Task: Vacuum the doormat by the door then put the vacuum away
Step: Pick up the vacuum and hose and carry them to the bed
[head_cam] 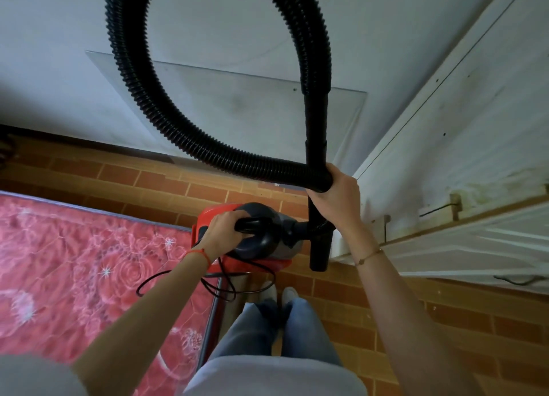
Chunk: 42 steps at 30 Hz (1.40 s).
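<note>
A red and dark grey canister vacuum (267, 238) hangs above the tiled floor in front of my feet. My left hand (221, 229) is shut around its black carry handle. A black ribbed hose (154, 107) loops up high from the canister and comes back down to a black rigid tube (316, 134). My right hand (337, 192) grips the hose end together with that tube, right of the canister. The tube's lower end (319, 257) hangs beside the vacuum. The black power cord (208, 282) dangles in loops under the canister. No doormat is in view.
A pink floral mattress (74, 276) lies at my left, close to the vacuum. A white wall (74, 53) with a clear panel (252, 113) stands ahead. A white door (460, 146) and its frame are at the right. Brick-pattern floor tiles (416, 321) lie underfoot.
</note>
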Motion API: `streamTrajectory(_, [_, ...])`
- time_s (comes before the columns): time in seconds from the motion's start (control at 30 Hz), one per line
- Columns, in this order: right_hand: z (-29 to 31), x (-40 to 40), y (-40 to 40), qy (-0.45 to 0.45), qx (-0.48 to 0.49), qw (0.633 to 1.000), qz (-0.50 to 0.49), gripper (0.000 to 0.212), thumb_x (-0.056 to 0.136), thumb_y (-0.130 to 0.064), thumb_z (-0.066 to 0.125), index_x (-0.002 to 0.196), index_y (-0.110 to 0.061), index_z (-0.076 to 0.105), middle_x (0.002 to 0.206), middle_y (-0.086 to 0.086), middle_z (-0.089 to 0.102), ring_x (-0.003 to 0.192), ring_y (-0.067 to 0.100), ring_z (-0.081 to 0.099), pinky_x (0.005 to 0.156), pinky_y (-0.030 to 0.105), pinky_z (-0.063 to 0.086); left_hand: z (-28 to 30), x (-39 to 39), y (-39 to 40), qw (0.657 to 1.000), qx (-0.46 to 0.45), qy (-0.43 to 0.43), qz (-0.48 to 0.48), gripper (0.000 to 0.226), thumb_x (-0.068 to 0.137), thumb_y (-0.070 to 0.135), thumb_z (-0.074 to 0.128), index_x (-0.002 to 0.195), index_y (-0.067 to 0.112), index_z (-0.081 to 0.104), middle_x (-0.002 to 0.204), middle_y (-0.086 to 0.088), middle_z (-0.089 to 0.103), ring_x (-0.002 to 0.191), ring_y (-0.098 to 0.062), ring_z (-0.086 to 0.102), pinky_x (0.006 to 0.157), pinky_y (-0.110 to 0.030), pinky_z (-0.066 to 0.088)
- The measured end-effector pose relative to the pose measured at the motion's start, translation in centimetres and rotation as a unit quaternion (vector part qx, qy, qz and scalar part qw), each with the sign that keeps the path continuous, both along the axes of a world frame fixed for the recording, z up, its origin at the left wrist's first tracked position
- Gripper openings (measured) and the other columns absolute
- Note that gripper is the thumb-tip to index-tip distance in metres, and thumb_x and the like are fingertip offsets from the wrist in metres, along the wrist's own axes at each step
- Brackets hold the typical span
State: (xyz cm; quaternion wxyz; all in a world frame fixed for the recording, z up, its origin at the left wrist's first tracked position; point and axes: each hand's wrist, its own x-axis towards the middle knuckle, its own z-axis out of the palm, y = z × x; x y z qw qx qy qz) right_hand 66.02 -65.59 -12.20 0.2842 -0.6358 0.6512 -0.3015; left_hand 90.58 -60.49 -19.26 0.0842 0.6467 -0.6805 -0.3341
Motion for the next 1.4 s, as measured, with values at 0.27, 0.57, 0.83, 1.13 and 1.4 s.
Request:
streamTrajectory(0.27, [1.0,0.3,3.1,0.027,0.005,0.998,0.061,0.029,0.08,-0.036,0.073,0.107,-0.032,0.063,0.073,-0.019,0.061,0.073,0.003,0.063,0.068,0.029,0.058,1.6,0.2,5.6,0.999,-0.014,-0.008,0.042,0.022,0.075,0.003,0.059,0.088,0.019,0.068,0.075,0.002,0.067,0.073,-0.021,0.063,0.062,-0.033,0.048])
streamTrajectory(0.57, [2.1,-2.1,6.6,-0.025,-0.031,0.983,0.178,0.018,0.083,-0.025,0.072,0.098,-0.016,0.066,0.07,-0.01,0.063,0.066,0.004,0.061,0.06,0.02,0.049,2.8,-3.5,13.8,0.988,-0.026,0.014,0.154,0.023,0.072,0.018,0.066,0.094,0.016,0.071,0.077,0.002,0.069,0.076,-0.02,0.064,0.066,-0.033,0.049])
streamTrajectory(0.83, [3.3,-3.8,10.9,-0.007,-0.003,0.957,0.291,0.032,0.082,-0.024,0.07,0.113,-0.018,0.066,0.077,-0.008,0.066,0.072,0.008,0.064,0.066,0.028,0.055,3.9,-8.8,22.7,0.958,-0.043,-0.001,0.284,0.029,0.073,0.017,0.079,0.102,0.019,0.073,0.091,0.001,0.072,0.087,-0.017,0.064,0.077,-0.028,0.048])
streamTrajectory(1.13, [5.1,-2.1,17.9,0.003,0.025,0.894,0.448,0.035,0.085,-0.03,0.067,0.119,-0.028,0.063,0.086,-0.007,0.069,0.079,0.013,0.064,0.067,0.03,0.053,4.8,-13.7,34.9,0.895,-0.041,-0.019,0.444,0.033,0.073,0.016,0.079,0.106,0.018,0.073,0.099,-0.004,0.074,0.095,-0.024,0.067,0.082,-0.029,0.05])
streamTrajectory(1.4, [4.3,0.3,26.0,0.016,0.006,0.821,0.571,0.025,0.08,-0.027,0.07,0.105,-0.026,0.066,0.076,-0.014,0.064,0.076,0.011,0.065,0.061,0.027,0.051,5.0,-18.7,46.2,0.822,-0.026,-0.008,0.568,0.034,0.075,0.016,0.079,0.108,0.017,0.073,0.103,-0.003,0.073,0.1,-0.023,0.065,0.087,-0.034,0.051])
